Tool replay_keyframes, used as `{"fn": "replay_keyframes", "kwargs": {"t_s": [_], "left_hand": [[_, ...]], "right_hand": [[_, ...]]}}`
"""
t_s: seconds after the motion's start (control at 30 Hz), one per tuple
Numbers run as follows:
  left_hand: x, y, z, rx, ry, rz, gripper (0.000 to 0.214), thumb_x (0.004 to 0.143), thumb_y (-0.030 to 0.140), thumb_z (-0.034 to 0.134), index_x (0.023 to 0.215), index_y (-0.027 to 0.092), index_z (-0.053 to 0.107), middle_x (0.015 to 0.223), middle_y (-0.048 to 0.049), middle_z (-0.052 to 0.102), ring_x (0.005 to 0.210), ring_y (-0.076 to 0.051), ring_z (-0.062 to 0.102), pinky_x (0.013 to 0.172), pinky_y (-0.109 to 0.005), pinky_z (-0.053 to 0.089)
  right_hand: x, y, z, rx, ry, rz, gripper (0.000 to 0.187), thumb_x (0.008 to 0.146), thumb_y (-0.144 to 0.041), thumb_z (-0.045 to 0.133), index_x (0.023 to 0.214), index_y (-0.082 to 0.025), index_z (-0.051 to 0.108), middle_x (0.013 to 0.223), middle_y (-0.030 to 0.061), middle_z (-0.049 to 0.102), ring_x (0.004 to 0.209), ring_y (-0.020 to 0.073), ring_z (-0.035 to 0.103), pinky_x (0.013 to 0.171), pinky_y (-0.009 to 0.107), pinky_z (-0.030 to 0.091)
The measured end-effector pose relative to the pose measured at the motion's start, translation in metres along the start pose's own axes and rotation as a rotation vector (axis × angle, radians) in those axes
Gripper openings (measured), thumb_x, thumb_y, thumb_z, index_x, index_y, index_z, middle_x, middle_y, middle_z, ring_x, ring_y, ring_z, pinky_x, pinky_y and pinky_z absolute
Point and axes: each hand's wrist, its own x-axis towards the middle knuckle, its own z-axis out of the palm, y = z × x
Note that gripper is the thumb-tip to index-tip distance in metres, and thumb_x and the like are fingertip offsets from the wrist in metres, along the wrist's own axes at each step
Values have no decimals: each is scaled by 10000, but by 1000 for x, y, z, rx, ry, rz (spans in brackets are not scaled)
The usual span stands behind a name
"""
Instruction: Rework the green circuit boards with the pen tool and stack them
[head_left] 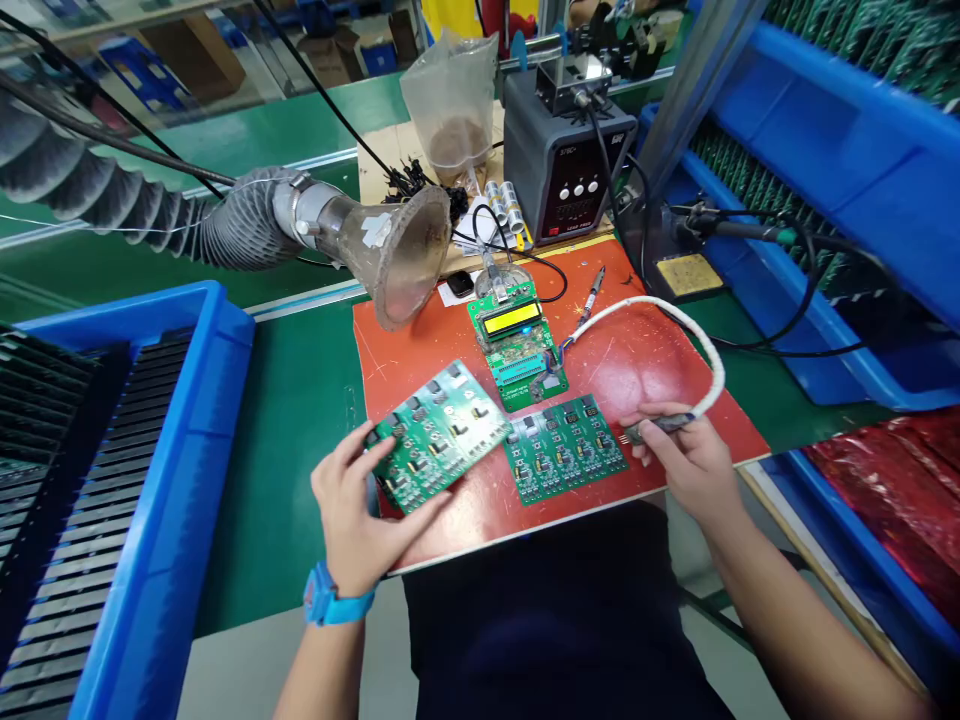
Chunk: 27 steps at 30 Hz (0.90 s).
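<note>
Left hand [349,510] has its fingers curled round the edge of a green circuit board panel [439,435], holding it tilted just over the near left corner of the red work mat [645,400]. Right hand [694,465] pinches a slim probe [660,424] on a white sheathed cable [675,315], fingers closed on it, right beside a second panel [562,450] lying flat on the mat. Further up the mat, a test board with a lit yellow LCD [517,350] sits wired to that cable, and a fume extractor funnel [397,255] hangs over the mat's far left corner.
</note>
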Motion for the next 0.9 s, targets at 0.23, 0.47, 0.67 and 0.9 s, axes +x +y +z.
{"fn": "replay_keyframes", "kwargs": {"t_s": [0.23, 0.47, 0.67, 0.9], "left_hand": [[-8, -28, 7, -28, -104, -84, 660, 692, 497, 789, 1215, 206, 510, 1349, -167, 518, 1249, -358, 489, 1045, -544, 350], [-7, -26, 8, -42, -108, -81, 630, 700, 443, 793, 1209, 197, 513, 1367, -172, 483, 1280, -353, 466, 1063, -548, 358], [-8, -27, 7, -84, -68, -105, 600, 684, 405, 808, 1173, 204, 523, 1364, -155, 466, 1289, -337, 468, 1065, -533, 394], [-8, -27, 9, -59, -115, -110, 566, 720, 393, 768, 1190, 220, 505, 1347, -145, 416, 1315, -350, 423, 1076, -557, 371]], "right_hand": [[-1, 12, 2, -115, -104, -27, 273, 904, -407, 604, 1047, -175, 583, 929, 88, 710, 621, 139, 628, 593, 287, 568], [-3, 13, 2, -210, -98, -54, 264, 910, -411, 598, 1031, -176, 602, 927, 87, 707, 629, 150, 648, 602, 292, 568], [-5, 15, 2, -256, -78, -90, 244, 920, -398, 584, 1022, -177, 605, 920, 90, 711, 621, 159, 658, 608, 304, 571], [-3, 8, 5, -421, -119, -240, 132, 911, -320, 575, 961, -206, 619, 897, 75, 701, 776, 209, 682, 613, 291, 554]]}}
